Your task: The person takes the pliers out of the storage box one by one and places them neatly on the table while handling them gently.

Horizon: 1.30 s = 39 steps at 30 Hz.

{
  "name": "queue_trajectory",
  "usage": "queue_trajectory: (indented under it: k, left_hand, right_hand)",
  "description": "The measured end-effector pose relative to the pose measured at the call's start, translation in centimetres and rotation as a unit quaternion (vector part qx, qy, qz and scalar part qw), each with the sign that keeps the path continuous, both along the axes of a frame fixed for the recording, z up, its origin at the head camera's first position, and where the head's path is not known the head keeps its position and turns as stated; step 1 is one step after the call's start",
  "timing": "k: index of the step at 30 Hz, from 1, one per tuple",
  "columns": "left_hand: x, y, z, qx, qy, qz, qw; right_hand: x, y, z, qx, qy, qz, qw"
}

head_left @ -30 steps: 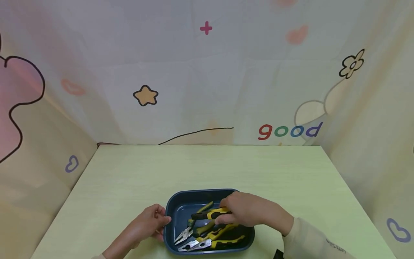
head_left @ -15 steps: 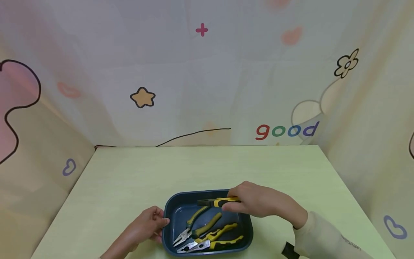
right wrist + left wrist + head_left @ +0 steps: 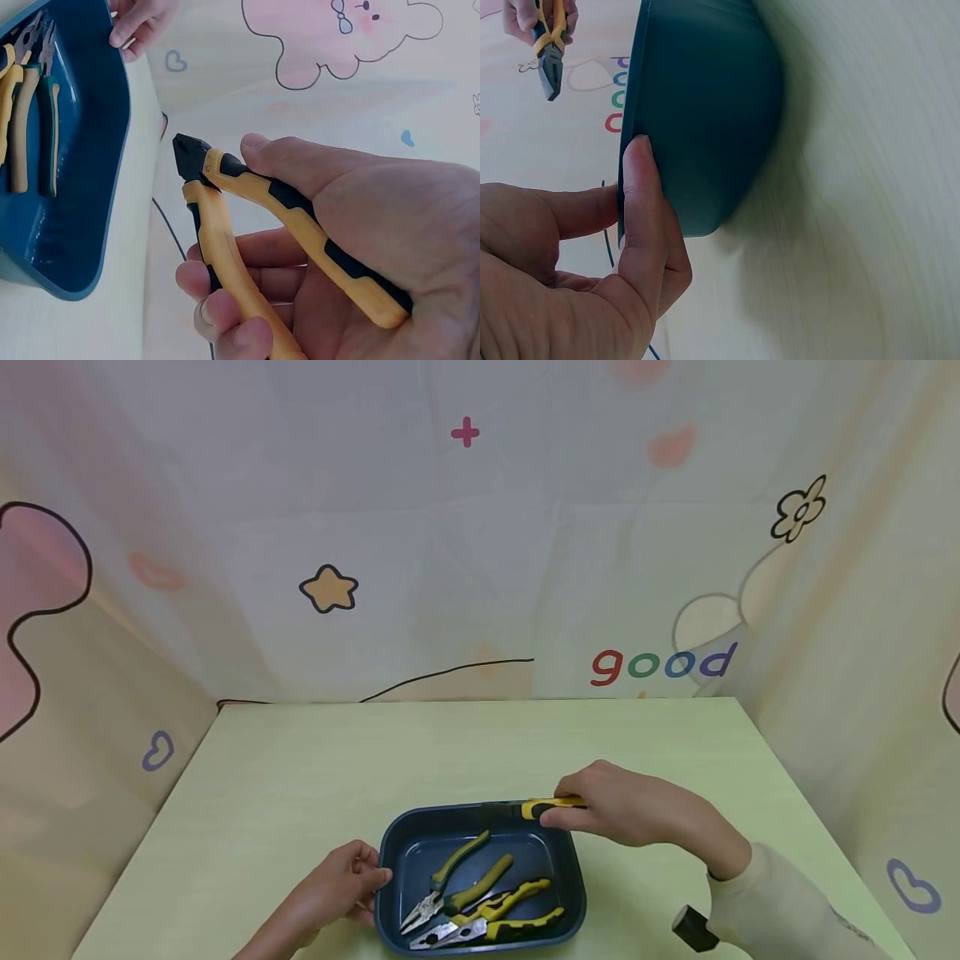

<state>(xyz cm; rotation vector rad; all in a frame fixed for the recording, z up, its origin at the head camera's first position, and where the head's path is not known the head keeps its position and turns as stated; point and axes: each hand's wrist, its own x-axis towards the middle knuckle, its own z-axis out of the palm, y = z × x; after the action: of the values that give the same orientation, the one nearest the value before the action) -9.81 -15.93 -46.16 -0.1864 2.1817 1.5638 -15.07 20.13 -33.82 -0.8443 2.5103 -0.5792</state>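
Observation:
My left hand (image 3: 341, 881) pinches the left rim of a dark blue tray (image 3: 414, 864), thumb on the inner side and fingers against the outer wall. Above the tray's far right corner, my right hand (image 3: 630, 806) holds black-jawed pliers (image 3: 300, 225) with yellow and black handles. In the right wrist view their handles stand spread between palm and fingers, and the jaws point away from the hand. Inside the tray lie green-handled pliers (image 3: 480, 885), legs apart, and yellow-and-black-handled pliers (image 3: 517, 897) nearer the front wall. Their silvery heads point left and overlap.
The tray stands at the front of a pale green tabletop (image 3: 300, 777). A printed cloth (image 3: 420, 527) hangs behind it and along both sides. Under my right sleeve a small black block (image 3: 695, 928) sticks out.
My right hand has lifted the yellow-and-black pliers from among the others and carried them up and right, to the tray's far right corner. My left hand keeps its grip on the rim.

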Motion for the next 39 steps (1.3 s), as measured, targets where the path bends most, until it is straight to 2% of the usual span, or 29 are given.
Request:
queue_trajectory:
  k: [18,30,39]
  left_hand:
    - [0.0,0.1,0.0,-0.007,-0.003,0.006,1.0000]
    - [0.0,0.2,0.2,-0.025,-0.007,0.016,0.9995]
    - [0.1,0.0,0.1,-0.008,-0.002,0.006,0.9999]
  right_hand:
    - [-0.2,2.0,1.0,-0.007,0.020,-0.028,0.999]
    - [-0.2,3.3,2.0,0.003,0.022,-0.068,0.997]
    - [-0.3,4.5,2.1,0.005,0.037,-0.077,0.996]
